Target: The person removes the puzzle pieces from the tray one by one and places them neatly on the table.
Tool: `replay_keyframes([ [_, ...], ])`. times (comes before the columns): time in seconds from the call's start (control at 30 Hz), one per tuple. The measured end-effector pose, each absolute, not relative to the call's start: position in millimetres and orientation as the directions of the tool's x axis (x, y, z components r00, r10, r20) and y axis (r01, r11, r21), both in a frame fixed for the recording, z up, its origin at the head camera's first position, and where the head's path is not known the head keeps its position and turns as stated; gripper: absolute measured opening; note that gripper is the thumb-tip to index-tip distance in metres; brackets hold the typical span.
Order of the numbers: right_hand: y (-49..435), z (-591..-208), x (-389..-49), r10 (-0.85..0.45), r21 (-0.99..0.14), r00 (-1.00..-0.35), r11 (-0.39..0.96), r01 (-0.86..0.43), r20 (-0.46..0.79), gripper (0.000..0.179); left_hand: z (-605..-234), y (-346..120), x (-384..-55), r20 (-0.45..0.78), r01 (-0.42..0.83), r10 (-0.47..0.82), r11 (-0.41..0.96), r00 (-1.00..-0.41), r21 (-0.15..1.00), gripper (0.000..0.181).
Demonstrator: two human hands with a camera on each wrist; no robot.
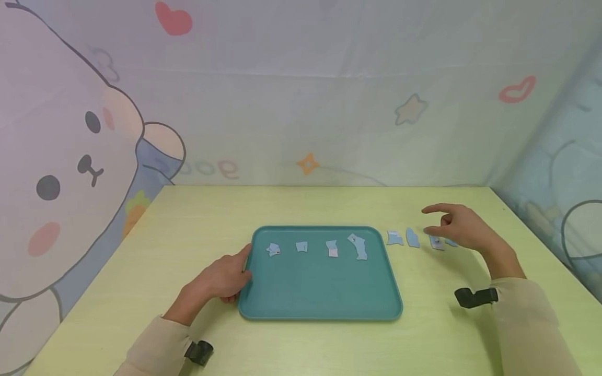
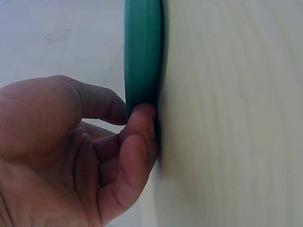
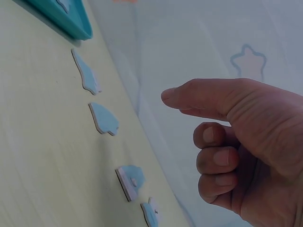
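Note:
A green tray (image 1: 320, 292) lies on the table, and my left hand (image 1: 228, 275) grips its left edge. The left wrist view shows the thumb against the tray's rim (image 2: 142, 47) and curled fingers at its underside. On the tray, several light-blue jigsaw puzzle pieces (image 1: 359, 247) lie apart in a row near the far side. My right hand (image 1: 461, 227) hovers above more puzzle pieces (image 1: 412, 238) right of the tray. Its index finger and thumb are extended with a gap between them, holding nothing; the other fingers (image 3: 218, 158) are curled in. It partly hides the rightmost pieces in the head view.
The pale wooden table (image 1: 301, 347) reaches back to a printed cloth backdrop (image 1: 301, 104) with a cartoon bear at left. Another cloth (image 1: 571, 156) hangs along the right side. Dark wrist-worn devices (image 1: 475, 297) sit on both forearms.

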State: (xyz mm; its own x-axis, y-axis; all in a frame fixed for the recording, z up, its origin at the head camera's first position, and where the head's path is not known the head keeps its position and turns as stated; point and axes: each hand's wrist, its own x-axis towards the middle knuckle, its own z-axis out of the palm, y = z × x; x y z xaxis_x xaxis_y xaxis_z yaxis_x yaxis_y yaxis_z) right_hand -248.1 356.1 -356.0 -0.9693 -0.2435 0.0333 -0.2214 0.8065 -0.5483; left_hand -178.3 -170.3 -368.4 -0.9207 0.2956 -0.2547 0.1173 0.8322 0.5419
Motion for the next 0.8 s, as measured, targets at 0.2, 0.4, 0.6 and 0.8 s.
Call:
replay_keyframes([
  [0.2, 345.0, -354.4, -248.5, -0.259, -0.556, -0.966, 0.8, -0.224, 0.017, 0.055, -369.4, -170.6, -179.0, -0.255, 0.122, 0.3, 0.832, -0.919, 0.541, 0.073],
  [0.4, 335.6, -351.6, -248.5, -0.281, -0.547, -0.959, 0.798, -0.252, 0.032, 0.055, -369.0, -170.5, -180.0, -0.257, 0.121, 0.297, 0.837, -0.92, 0.533, 0.073],
  [0.6, 325.5, -348.9, -246.0, -0.29, -0.571, -0.957, 0.782, -0.25, 0.022, 0.055, -369.1, -170.5, -179.9, -0.26, 0.12, 0.299, 0.836, -0.918, 0.536, 0.072],
  [0.8, 309.3, -350.4, -245.3, -0.321, -0.607, -0.947, 0.749, -0.266, 0.019, 0.054, -369.3, -170.5, -179.8, -0.259, 0.121, 0.299, 0.835, -0.918, 0.536, 0.073],
])
